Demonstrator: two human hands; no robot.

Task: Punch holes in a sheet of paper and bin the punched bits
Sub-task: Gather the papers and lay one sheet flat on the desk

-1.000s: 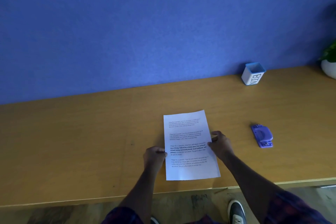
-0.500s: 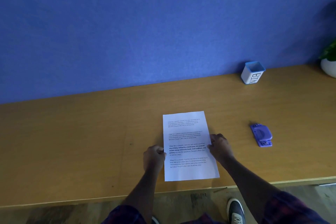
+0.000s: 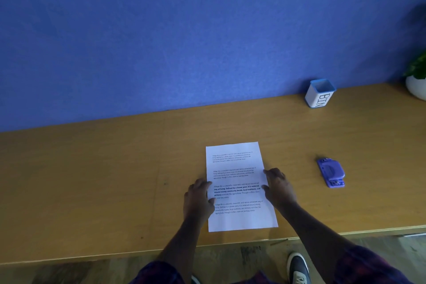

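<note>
- The sheet (image 3: 239, 185) lies flat on the desk (image 3: 92, 180) near the front edge, with no holes visible.
- The left hand (image 3: 199, 196) and right hand (image 3: 277, 188) flank its long edges, fingers loosely spread and touching the paper, gripping nothing.
- The punch (image 3: 331, 172) sits untouched well to the right.
- The bin (image 3: 319, 93) stands by the wall.
- By my reading, all punching and binning remains.

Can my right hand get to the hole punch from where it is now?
Probably yes. The right hand rests at the paper's right edge, and only bare desk lies between it and the hole punch further right.
</note>
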